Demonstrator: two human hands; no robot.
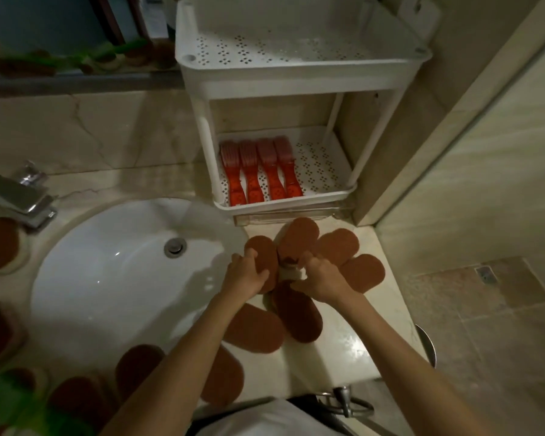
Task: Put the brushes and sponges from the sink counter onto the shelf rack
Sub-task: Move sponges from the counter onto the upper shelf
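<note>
Several brown oval sponges (337, 247) lie in a heap on the counter to the right of the sink. My left hand (246, 273) grips one brown sponge (260, 250) at the heap's left side. My right hand (320, 276) is closed on another brown sponge (298, 239) whose pale underside shows at my fingers. The white two-tier shelf rack (283, 206) stands just behind the heap. Its lower tier holds several red brushes (260, 173) side by side; its upper tier (296, 45) holds nothing.
The white sink basin (107, 272) with a chrome tap (22, 196) fills the left. More brown sponges (139, 366) and green items (10, 401) lie along its front and left rim. A mirror is at the back left, a tiled floor on the right.
</note>
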